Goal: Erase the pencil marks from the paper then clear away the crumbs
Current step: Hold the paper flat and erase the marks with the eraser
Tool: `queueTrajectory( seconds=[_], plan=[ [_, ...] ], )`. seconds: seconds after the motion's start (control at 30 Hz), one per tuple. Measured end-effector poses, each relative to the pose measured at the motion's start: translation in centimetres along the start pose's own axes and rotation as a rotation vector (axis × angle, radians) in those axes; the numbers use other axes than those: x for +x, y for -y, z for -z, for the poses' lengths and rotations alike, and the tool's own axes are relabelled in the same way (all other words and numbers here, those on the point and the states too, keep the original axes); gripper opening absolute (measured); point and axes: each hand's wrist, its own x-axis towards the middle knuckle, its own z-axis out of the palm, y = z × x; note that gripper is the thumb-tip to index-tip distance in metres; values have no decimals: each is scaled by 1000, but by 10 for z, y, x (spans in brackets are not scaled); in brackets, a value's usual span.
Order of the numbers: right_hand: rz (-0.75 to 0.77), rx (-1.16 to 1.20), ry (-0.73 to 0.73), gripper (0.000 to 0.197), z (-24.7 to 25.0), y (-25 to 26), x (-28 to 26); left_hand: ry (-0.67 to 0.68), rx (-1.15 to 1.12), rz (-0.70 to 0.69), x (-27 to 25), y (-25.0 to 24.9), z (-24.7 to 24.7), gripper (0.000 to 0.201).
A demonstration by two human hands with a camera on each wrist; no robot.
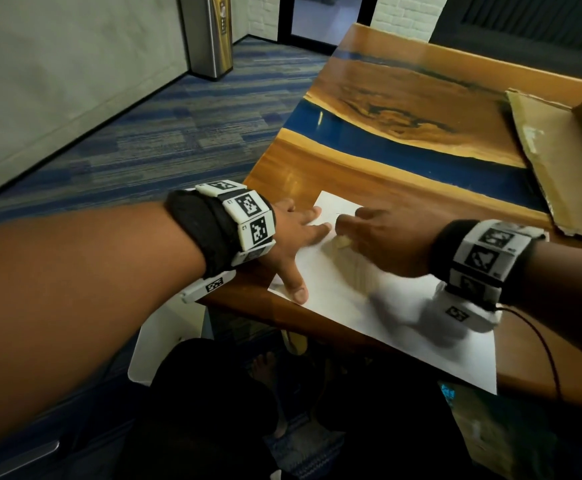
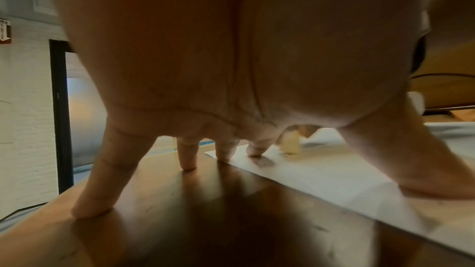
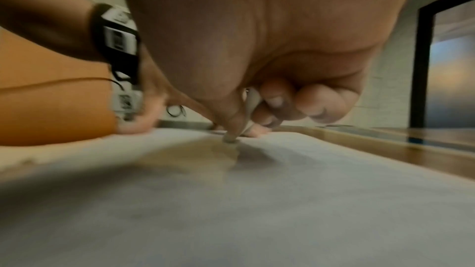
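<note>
A white sheet of paper (image 1: 379,317) lies at the near edge of the wooden table (image 1: 317,164). My left hand (image 1: 300,233) is spread flat, its thumb and two fingertips pressing the paper's left side, the other fingers on the wood (image 2: 187,161). My right hand (image 1: 369,233) is curled round a small pale eraser (image 1: 342,241), whose lower end touches the paper near its far corner. The left wrist view shows the eraser (image 2: 290,144) upright on the sheet (image 2: 334,174). In the right wrist view the eraser (image 3: 250,113) sits between thumb and fingers. Pencil marks are too faint to make out.
Flattened cardboard (image 1: 566,157) lies on the table's right side. A blue resin band (image 1: 386,140) crosses the tabletop. A thin black cable (image 1: 546,348) runs from my right wrist. A metal bin (image 1: 209,32) stands on the carpet at far left.
</note>
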Motion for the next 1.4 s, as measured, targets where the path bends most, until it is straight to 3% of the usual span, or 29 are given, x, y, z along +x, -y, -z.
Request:
queueTrajectory(
  seconds=[0.13, 0.3, 0.4, 0.5, 0.57, 0.67, 0.83, 0.97, 1.03, 1.2, 1.33, 1.4],
  plan=[
    [281, 82, 104, 33, 0, 43, -18, 9, -6, 9, 0, -1, 2, 133],
    [-88, 43, 71, 26, 2, -6, 2, 17, -5, 25, -1, -1, 2, 132],
    [-172, 87, 31, 24, -3, -14, 7, 5, -17, 24, -2, -4, 7, 127],
    [-192, 111, 25, 27, -6, -10, 6, -87, -104, -6, -2, -3, 14, 103],
    [-183, 111, 22, 28, -7, -4, 3, -141, -143, 13, -2, -3, 12, 99],
    [-102, 231, 16, 28, -4, 15, -9, -167, -113, 21, 1, -2, 3, 114],
    [138, 240, 62, 29, -1, 53, -28, -55, -87, 21, 1, 0, -1, 130],
    [-101, 158, -8, 26, 0, 22, -2, -22, -48, 25, 2, 0, 1, 129],
    [-139, 128, -15, 21, 1, 13, 6, -7, -45, 47, 2, 0, 0, 130],
    [147, 173, 145, 17, -1, 54, -21, 8, -51, 53, 1, -7, 7, 130],
    [-108, 70, 39, 19, 3, 13, 5, 7, -24, 50, 2, -5, 10, 132],
    [-162, 60, 8, 16, 1, 9, 8, 5, -7, 53, 3, -5, 10, 132]
  ],
)
